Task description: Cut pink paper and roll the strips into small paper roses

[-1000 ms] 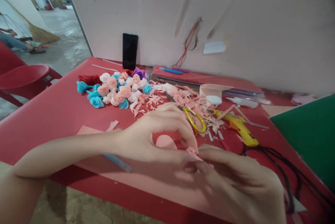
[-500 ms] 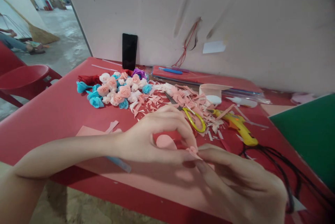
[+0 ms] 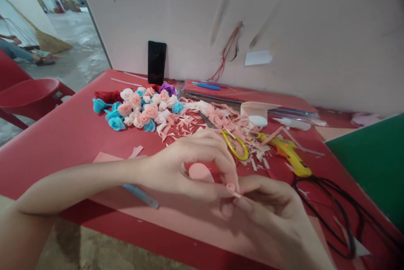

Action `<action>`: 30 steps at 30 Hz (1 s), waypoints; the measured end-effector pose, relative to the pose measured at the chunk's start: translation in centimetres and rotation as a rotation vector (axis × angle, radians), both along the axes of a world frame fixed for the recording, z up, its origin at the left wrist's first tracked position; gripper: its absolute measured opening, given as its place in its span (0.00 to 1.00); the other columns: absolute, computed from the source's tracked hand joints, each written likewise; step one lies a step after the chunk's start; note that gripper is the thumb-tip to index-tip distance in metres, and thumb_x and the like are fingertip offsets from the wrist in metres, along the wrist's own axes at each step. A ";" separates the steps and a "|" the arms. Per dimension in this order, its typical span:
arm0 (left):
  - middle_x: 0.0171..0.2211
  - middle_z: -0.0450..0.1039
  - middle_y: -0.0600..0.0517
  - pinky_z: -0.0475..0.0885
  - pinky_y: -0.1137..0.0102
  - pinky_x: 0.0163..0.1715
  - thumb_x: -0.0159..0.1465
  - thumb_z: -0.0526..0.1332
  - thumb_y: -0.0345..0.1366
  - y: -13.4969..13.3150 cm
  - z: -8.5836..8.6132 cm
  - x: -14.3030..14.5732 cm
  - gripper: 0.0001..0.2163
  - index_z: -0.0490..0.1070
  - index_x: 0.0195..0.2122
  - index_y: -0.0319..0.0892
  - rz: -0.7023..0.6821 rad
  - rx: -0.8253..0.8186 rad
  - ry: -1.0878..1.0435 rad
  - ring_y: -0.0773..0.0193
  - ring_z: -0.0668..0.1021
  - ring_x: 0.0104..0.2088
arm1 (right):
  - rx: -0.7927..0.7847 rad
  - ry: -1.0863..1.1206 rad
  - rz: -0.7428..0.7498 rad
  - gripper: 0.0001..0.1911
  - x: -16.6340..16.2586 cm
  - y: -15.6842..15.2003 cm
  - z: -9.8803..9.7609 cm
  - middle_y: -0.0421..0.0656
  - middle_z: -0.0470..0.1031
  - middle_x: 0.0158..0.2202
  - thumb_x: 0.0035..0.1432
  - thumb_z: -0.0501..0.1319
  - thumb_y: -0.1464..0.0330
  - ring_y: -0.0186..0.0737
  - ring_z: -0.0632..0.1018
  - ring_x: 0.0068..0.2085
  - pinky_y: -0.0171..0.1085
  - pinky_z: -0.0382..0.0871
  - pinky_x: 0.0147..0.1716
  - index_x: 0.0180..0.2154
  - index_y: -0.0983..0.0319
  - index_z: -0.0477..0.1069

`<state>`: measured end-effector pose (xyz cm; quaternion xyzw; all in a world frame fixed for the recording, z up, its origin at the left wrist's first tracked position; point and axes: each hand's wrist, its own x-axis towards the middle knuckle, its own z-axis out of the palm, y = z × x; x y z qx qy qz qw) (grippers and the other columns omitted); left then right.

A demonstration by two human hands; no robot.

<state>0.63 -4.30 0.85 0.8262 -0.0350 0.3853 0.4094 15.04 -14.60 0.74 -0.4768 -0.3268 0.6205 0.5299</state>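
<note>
Between my fingertips is a small pink paper rose (image 3: 232, 189), rolled into a tight spiral with a short strip end pointing right. My left hand (image 3: 195, 169) pinches the rolled part between thumb and fingers. My right hand (image 3: 268, 207) has its thumb and index finger closed on the strip end. Both hands are just above a large pink paper sheet (image 3: 189, 215). A rounded pink paper piece (image 3: 201, 172) shows through the gap of my left hand. Scissors with yellow handles (image 3: 235, 146) lie just beyond my fingers.
Finished paper flowers (image 3: 142, 110) are heaped at the back left, beside pink paper scraps (image 3: 217, 118). A yellow glue gun (image 3: 292, 152) with a black cord (image 3: 341, 207) lies right. A phone (image 3: 156, 62) leans on the wall. A green board (image 3: 372, 165) stands at the right edge.
My right hand has shifted slightly down and left, its fingers turning about the rose. The rose's spiral now faces me more openly. My left hand has barely moved.
</note>
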 end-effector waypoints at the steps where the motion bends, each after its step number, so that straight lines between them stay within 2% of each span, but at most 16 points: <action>1: 0.26 0.73 0.50 0.68 0.70 0.42 0.57 0.62 0.28 0.0 0.0 0.0 0.04 0.67 0.28 0.38 -0.002 0.002 0.004 0.68 0.74 0.32 | 0.005 0.018 0.003 0.07 0.0 0.0 -0.1 0.35 0.76 0.19 0.38 0.72 0.66 0.31 0.78 0.23 0.25 0.73 0.26 0.22 0.57 0.76; 4: 0.26 0.73 0.50 0.68 0.70 0.43 0.57 0.62 0.28 0.1 -0.1 0.1 0.04 0.66 0.28 0.38 -0.002 0.017 0.008 0.69 0.74 0.32 | 0.037 -0.005 -0.008 0.08 0.1 0.1 -0.3 0.36 0.74 0.18 0.38 0.72 0.65 0.34 0.78 0.23 0.29 0.74 0.26 0.22 0.58 0.76; 9: 0.26 0.73 0.51 0.68 0.68 0.42 0.56 0.62 0.28 -0.2 -0.5 0.4 0.04 0.66 0.27 0.39 0.073 0.031 -0.016 0.69 0.74 0.30 | 0.086 -0.164 -0.059 0.10 0.3 0.2 -0.5 0.38 0.76 0.19 0.38 0.72 0.64 0.35 0.78 0.22 0.29 0.75 0.25 0.22 0.59 0.74; 14: 0.25 0.73 0.50 0.67 0.69 0.40 0.54 0.64 0.27 -0.4 -1.0 0.5 0.05 0.67 0.26 0.36 0.137 0.050 -0.038 0.69 0.73 0.29 | 0.261 -0.418 -0.066 0.09 0.6 0.4 -0.7 0.40 0.77 0.22 0.43 0.69 0.63 0.39 0.80 0.24 0.31 0.77 0.25 0.23 0.60 0.73; 18: 0.24 0.73 0.49 0.67 0.68 0.40 0.54 0.65 0.28 -0.5 -1.0 0.4 0.06 0.67 0.26 0.36 0.173 0.052 -0.056 0.69 0.73 0.29 | 0.366 -0.496 -0.128 0.07 0.5 0.4 -0.7 0.40 0.78 0.23 0.46 0.68 0.65 0.40 0.80 0.26 0.33 0.79 0.28 0.23 0.59 0.72; 23: 0.24 0.74 0.49 0.67 0.67 0.41 0.54 0.64 0.28 -0.5 -0.9 0.4 0.06 0.66 0.26 0.36 0.170 0.057 -0.056 0.68 0.73 0.29 | 0.356 -0.548 -0.122 0.06 0.5 0.4 -0.6 0.40 0.78 0.24 0.45 0.68 0.67 0.39 0.80 0.26 0.31 0.78 0.27 0.23 0.60 0.73; 26: 0.24 0.74 0.49 0.67 0.67 0.41 0.55 0.64 0.28 -0.4 -0.8 0.4 0.05 0.67 0.26 0.36 0.177 0.063 -0.054 0.68 0.73 0.29 | 0.343 -0.504 -0.124 0.05 0.5 0.4 -0.6 0.39 0.78 0.23 0.44 0.69 0.69 0.38 0.80 0.26 0.29 0.78 0.27 0.23 0.59 0.73; 30: 0.25 0.74 0.49 0.67 0.68 0.41 0.56 0.63 0.27 -0.4 -0.8 0.3 0.05 0.67 0.27 0.36 0.157 0.061 -0.043 0.68 0.74 0.30 | 0.226 -0.386 -0.173 0.08 0.2 0.4 -0.5 0.39 0.77 0.23 0.39 0.71 0.66 0.38 0.79 0.26 0.29 0.76 0.26 0.21 0.59 0.73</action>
